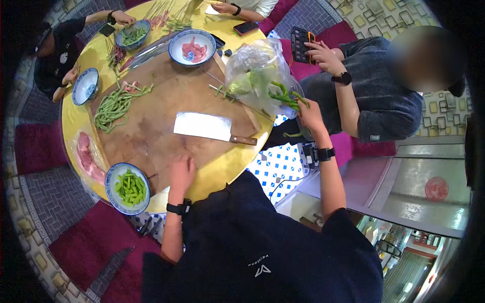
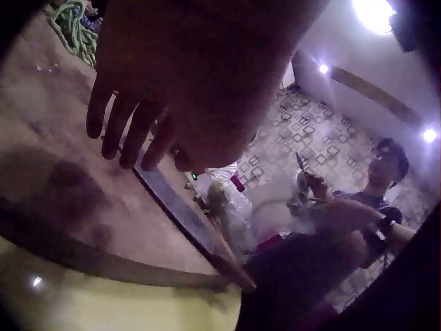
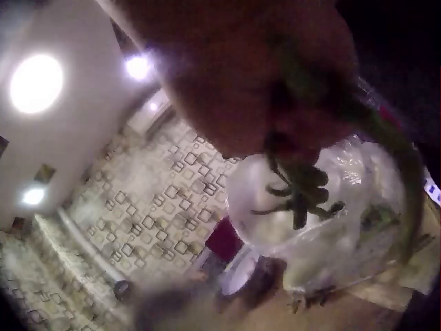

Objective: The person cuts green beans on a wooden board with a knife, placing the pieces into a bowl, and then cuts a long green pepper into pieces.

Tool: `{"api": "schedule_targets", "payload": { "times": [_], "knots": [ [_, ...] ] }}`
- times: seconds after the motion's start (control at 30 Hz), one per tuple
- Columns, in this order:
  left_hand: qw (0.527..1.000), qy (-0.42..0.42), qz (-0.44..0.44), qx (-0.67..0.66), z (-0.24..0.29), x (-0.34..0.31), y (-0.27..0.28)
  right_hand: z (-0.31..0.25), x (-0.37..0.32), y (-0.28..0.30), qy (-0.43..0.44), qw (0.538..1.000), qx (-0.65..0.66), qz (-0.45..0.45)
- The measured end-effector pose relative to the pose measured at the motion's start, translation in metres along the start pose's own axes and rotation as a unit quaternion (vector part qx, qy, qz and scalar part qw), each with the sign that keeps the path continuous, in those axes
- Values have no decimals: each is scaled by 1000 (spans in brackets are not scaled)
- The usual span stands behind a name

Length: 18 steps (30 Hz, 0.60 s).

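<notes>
My right hand (image 1: 312,117) grips a bunch of long green chili peppers (image 1: 285,96) beside a clear plastic bag (image 1: 257,60). Their stems (image 3: 300,196) stick out below the fist in the right wrist view, and one long pepper (image 3: 406,172) curves down at the side. At the near edge of the wooden cutting board (image 1: 146,136), my left hand (image 1: 182,174) holds nothing, its fingers loosely bent. Beyond that hand lies a cleaver (image 1: 202,126), blade flat on the board, its wooden handle (image 1: 243,140) to the right.
Long beans (image 1: 113,108) lie on the board's left. A bowl of cut green pieces (image 1: 130,189) stands front left, near bagged meat (image 1: 88,159). A bowl of sliced meat (image 1: 192,48) stands at the back. Another person (image 1: 353,91) sits close on the right; others work across the table.
</notes>
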<state>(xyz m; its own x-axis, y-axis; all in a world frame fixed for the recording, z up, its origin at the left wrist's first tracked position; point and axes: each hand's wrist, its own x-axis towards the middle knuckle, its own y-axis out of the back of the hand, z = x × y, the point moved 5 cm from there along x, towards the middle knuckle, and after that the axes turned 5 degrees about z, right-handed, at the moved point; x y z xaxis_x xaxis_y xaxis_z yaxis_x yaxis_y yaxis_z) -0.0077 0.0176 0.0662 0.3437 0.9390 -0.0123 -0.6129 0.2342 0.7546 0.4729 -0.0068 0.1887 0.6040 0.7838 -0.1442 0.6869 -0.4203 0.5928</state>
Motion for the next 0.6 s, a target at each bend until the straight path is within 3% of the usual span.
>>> {"api": "schedule_targets", "payload": {
  "times": [0.13, 0.23, 0.33, 0.43, 0.53, 0.6],
  "knots": [
    [998, -30, -11, -61, 39, 7, 13, 3, -9, -7, -78, 992, 95, 1],
    [997, -70, 4, -33, 49, 13, 14, -4, -16, -10, -37, 997, 50, 46],
    [989, -103, 32, -99, 59, 14, 26, -39, -61, -7, -71, 974, 215, 13],
    [977, -37, -16, -209, 57, 17, 30, -63, -104, -12, -53, 968, 242, 23],
    [951, 30, -107, -288, 66, 23, 33, -79, -132, -38, -47, 948, 312, -43],
    [900, 28, -199, -387, 78, 29, 24, -84, -138, -62, -16, 955, 294, -35]
  ]
}}
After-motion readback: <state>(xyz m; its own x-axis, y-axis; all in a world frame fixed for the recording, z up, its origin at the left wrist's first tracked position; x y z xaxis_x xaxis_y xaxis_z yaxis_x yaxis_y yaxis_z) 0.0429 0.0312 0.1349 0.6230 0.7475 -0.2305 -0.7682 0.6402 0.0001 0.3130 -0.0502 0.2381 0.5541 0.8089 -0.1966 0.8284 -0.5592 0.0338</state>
